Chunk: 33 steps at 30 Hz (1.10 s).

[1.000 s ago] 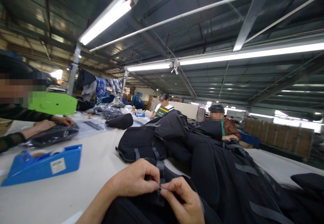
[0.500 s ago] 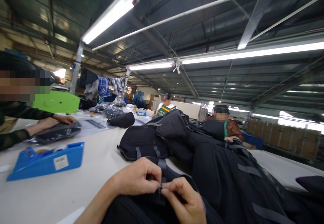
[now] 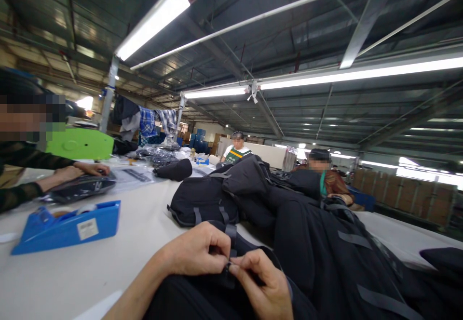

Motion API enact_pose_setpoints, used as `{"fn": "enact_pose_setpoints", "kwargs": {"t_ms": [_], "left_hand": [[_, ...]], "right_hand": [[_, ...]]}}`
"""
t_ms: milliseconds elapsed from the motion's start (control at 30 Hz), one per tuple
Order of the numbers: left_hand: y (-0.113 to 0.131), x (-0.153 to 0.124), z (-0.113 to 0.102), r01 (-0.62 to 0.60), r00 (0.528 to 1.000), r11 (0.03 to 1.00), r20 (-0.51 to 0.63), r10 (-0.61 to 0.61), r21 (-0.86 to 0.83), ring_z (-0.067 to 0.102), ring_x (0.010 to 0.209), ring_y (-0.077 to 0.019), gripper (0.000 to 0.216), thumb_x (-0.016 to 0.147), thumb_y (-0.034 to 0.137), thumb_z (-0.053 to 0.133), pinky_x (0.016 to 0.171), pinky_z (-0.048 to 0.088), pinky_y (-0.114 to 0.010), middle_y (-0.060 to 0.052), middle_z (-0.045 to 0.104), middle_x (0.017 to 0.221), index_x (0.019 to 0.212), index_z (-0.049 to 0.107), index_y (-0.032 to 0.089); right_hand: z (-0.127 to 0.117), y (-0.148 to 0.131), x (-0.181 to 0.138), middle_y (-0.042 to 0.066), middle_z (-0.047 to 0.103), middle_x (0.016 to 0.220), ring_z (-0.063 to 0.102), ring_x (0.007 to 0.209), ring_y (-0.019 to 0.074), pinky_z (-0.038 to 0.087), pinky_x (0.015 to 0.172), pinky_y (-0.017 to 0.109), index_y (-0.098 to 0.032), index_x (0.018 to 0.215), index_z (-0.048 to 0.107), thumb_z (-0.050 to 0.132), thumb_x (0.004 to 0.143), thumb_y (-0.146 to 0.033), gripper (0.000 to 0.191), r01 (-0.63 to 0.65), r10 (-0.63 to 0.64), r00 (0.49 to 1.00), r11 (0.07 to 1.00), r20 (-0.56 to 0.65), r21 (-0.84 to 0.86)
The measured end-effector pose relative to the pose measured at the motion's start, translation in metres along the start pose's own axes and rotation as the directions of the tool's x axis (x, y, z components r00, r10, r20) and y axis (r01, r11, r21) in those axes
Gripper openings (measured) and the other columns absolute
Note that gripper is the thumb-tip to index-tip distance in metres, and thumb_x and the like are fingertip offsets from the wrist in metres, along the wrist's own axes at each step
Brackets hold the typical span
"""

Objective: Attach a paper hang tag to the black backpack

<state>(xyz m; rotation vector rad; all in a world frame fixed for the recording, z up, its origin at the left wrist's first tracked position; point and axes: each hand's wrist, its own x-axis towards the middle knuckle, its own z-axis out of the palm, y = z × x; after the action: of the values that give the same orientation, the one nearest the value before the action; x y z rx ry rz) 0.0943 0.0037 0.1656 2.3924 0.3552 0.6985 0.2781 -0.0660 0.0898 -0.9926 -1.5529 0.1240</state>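
Hands, left (image 3: 197, 255) and right (image 3: 262, 284), pinch strap (image 3: 228, 268); blue tape dispenser (image 3: 68, 223) left.

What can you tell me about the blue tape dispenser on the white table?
The blue tape dispenser is a wedge-shaped plastic holder, low at one end and taller at the other, with a small white label on its side. A roll of tape sits in its top; details are blurred. It stands flat on the white table, to the left of the person's hands and near a co-worker's forearm, apart from both. Nothing grips it.
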Motion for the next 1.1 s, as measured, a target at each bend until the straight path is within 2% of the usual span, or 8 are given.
{"fn": "enact_pose_setpoints", "kwargs": {"t_ms": [100, 300, 600, 700, 900, 1033, 1100], "left_hand": [[0.0, 0.0, 0.0, -0.01, 1.0, 1.0, -0.007, 0.01, 0.01, 0.042, 0.052, -0.0059, 0.01, 0.064, 0.009, 0.052, 0.049, 0.029, -0.015, 0.007, 0.05, 0.055, 0.062, 0.061, 0.014], [-0.002, 0.0, 0.0, -0.009, 1.0, 1.0, 0.006, 0.009, 0.005, 0.043, 0.051, -0.0059, 0.011, 0.065, 0.009, 0.053, 0.048, 0.029, -0.015, 0.007, 0.05, 0.055, 0.064, 0.063, 0.014], [-0.003, 0.002, 0.0, -0.022, 1.0, 1.0, 0.001, 0.022, 0.009, 0.041, 0.051, -0.0057, 0.01, 0.065, 0.009, 0.052, 0.048, 0.028, -0.016, 0.007, 0.048, 0.055, 0.063, 0.061, 0.014], [-0.003, 0.003, 0.002, -0.041, 0.999, 0.999, -0.002, 0.041, 0.017, 0.039, 0.051, -0.0057, 0.009, 0.064, 0.009, 0.052, 0.048, 0.027, -0.016, 0.008, 0.046, 0.054, 0.06, 0.056, 0.015], [-0.002, 0.004, 0.008, -0.081, 0.997, 0.996, -0.016, 0.082, 0.034, 0.03, 0.048, -0.0054, 0.014, 0.06, 0.006, 0.051, 0.047, 0.021, -0.019, 0.009, 0.036, 0.051, 0.054, 0.043, 0.016], [0.001, 0.004, 0.011, -0.043, 0.999, 0.998, -0.023, 0.044, 0.054, 0.03, 0.048, -0.0048, 0.016, 0.06, 0.001, 0.053, 0.046, 0.02, -0.019, 0.009, 0.036, 0.05, 0.055, 0.047, 0.015], [0.004, 0.003, 0.009, 0.0, 1.0, 0.998, -0.029, 0.002, 0.056, 0.035, 0.051, -0.0048, 0.015, 0.063, 0.0, 0.054, 0.049, 0.023, -0.018, 0.009, 0.041, 0.052, 0.057, 0.054, 0.014]], "right_hand": [[0.0, -0.001, 0.0, -0.002, 0.072, 0.07, 0.072, 0.071, 0.0158, 0.052, 0.066, 0.018, -0.023, 0.067, 0.061, 0.071, 0.084, -0.031, 0.022, -0.026, 0.027, 0.999, 1.0, -0.044, 0.009], [-0.002, 0.003, 0.002, 0.0, 0.074, 0.071, 0.073, 0.068, 0.0171, 0.055, 0.062, 0.018, -0.022, 0.068, 0.062, 0.071, 0.084, -0.028, 0.019, 0.047, -0.046, 0.999, 0.999, 0.002, -0.021], [0.0, 0.0, 0.003, -0.001, 0.072, 0.067, 0.072, 0.067, 0.0175, 0.053, 0.062, 0.019, -0.022, 0.066, 0.06, 0.071, 0.083, -0.028, 0.021, 0.017, -0.017, 1.0, 1.0, -0.02, -0.009], [0.002, 0.0, 0.003, -0.002, 0.068, 0.064, 0.069, 0.063, 0.0165, 0.052, 0.061, 0.019, -0.021, 0.066, 0.06, 0.071, 0.083, -0.029, 0.022, 0.015, -0.016, 0.999, 1.0, -0.037, -0.023], [-0.002, 0.002, 0.004, -0.003, 0.063, 0.06, 0.064, 0.056, 0.0134, 0.048, 0.055, 0.018, -0.021, 0.066, 0.059, 0.069, 0.086, -0.031, 0.025, 0.095, -0.092, 0.995, 0.985, 0.028, -0.144], [-0.001, 0.006, 0.003, -0.003, 0.062, 0.06, 0.064, 0.057, 0.0135, 0.048, 0.056, 0.018, -0.021, 0.066, 0.057, 0.068, 0.087, -0.032, 0.026, 0.107, -0.1, 0.994, 0.981, 0.05, -0.161], [-0.001, 0.006, 0.003, -0.003, 0.063, 0.06, 0.064, 0.057, 0.0137, 0.048, 0.057, 0.018, -0.021, 0.067, 0.06, 0.069, 0.087, -0.033, 0.024, 0.08, -0.071, 0.996, 0.984, 0.061, -0.158]]}}
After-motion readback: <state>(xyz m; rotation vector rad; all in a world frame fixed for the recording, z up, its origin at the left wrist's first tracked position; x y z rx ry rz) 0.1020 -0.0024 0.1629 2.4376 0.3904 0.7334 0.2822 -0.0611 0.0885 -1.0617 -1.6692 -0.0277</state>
